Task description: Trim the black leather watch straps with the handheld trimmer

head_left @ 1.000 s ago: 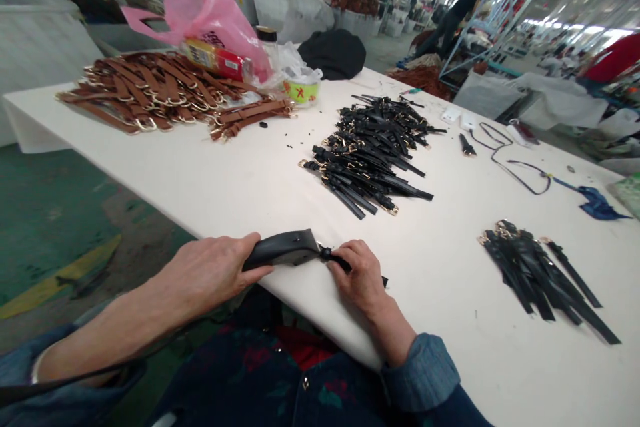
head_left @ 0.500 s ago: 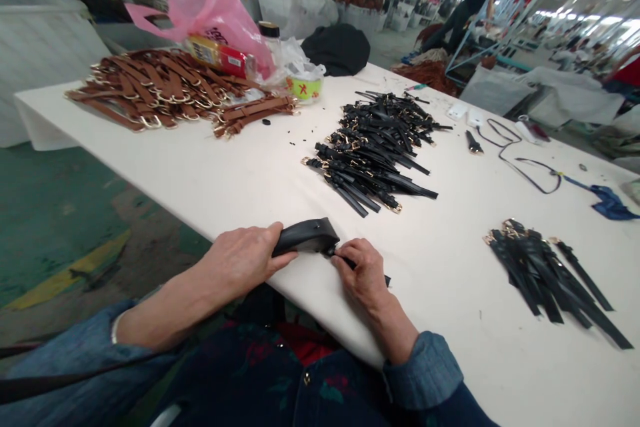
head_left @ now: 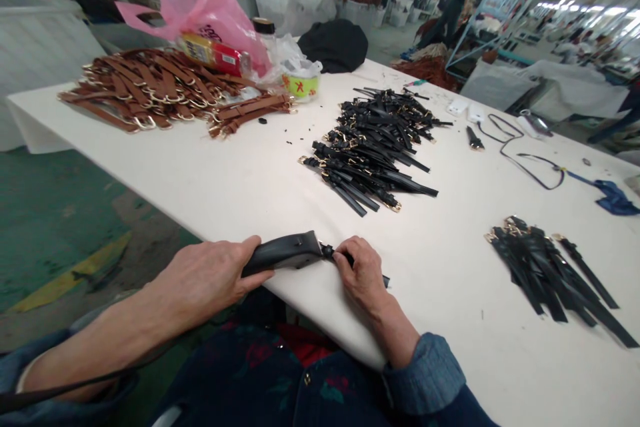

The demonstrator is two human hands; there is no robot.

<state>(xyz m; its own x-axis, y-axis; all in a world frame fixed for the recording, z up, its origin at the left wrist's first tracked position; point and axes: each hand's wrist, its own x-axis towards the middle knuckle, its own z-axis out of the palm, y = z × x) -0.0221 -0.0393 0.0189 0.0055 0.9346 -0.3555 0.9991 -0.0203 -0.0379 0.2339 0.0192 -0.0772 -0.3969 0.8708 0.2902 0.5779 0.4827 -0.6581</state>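
Observation:
My left hand (head_left: 215,273) is closed on a wide, curved black strap (head_left: 285,250), thumb above and fingers below. A small knob or hole shows near its far end. Just right of that end, my right hand (head_left: 361,270) pinches a narrow black buckle strap (head_left: 327,251) at the table's near edge. The buckle end points toward the wide strap; I cannot tell whether they touch. The narrow strap's tail sticks out beyond my right hand, its middle hidden by the fingers. A pile of black buckle straps (head_left: 373,153) lies beyond my hands.
On the white table (head_left: 200,180) lie a smaller bunch of black straps (head_left: 545,273) at right and brown buckle straps (head_left: 145,87) at left. Behind those are a pink bag (head_left: 210,10), a green-yellow tub (head_left: 303,85) and a black cloth (head_left: 334,45). A cord (head_left: 510,147) lies at right.
My left hand has moved left and slightly down with the wide strap, drawing its end away from my right hand. More of the narrow strap's buckle end shows. My right hand has hardly moved.

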